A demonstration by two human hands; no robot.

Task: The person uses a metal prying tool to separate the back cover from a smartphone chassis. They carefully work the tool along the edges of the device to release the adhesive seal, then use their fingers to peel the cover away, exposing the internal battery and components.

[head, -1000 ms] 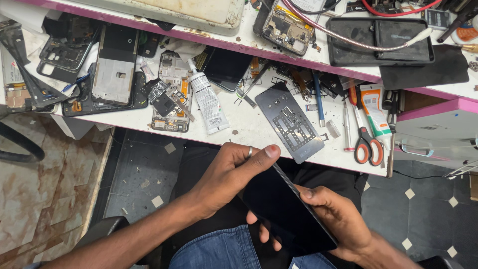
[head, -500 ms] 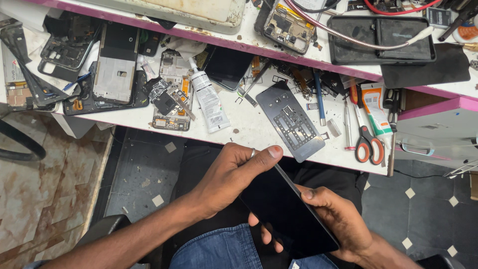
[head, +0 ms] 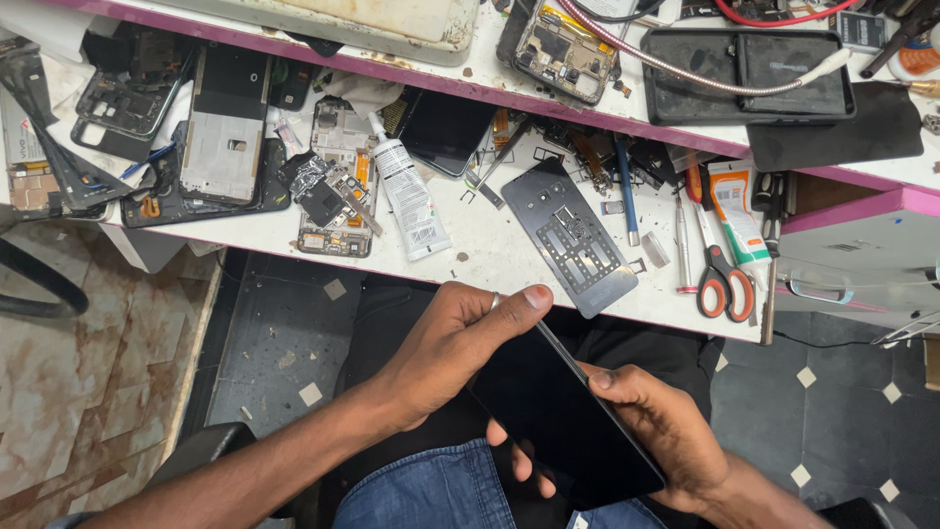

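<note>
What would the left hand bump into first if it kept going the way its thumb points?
Probably nothing soon. The left hand grips the top edge of the dark phone, thumb pointing right and slightly up. That line runs below the white workbench's edge, though depth is hard to judge.

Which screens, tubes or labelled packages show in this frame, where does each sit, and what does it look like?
Phone screen: dark and unlit, a black rectangle held over the lap by the left hand and right hand.
White tube: lying on the bench, printed label, narrow nozzle.
Orange-and-white tube: bench's right side, beside the scissors.
Loose dark screen: flat on the bench, behind the white tube.
</note>
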